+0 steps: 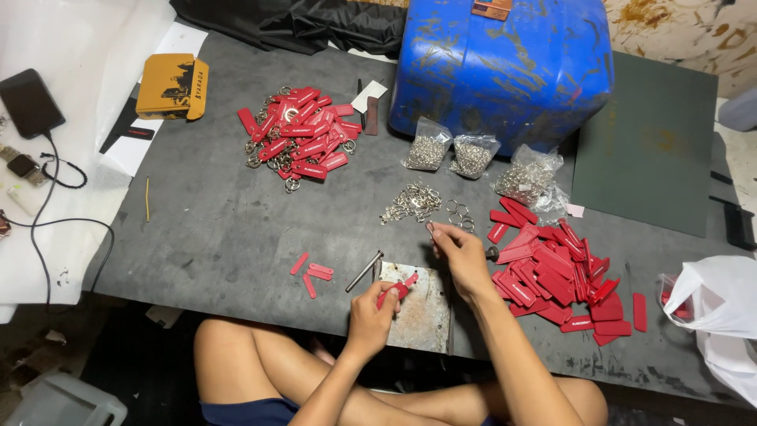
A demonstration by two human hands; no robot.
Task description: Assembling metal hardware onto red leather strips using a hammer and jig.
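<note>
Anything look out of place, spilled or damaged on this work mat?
Nothing looks spilled. The metal plate under the hands is stained and rusty, and the blue drum is scuffed with worn paint. A few red tags lie loose, apart from both piles. The left hand holds a red tag; the right hand pinches something small.

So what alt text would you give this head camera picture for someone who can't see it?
A seated person's left hand holds a red tag over a metal plate while the right hand pinches something small. Piles of red tags and metal rings lie on the grey mat.
</note>
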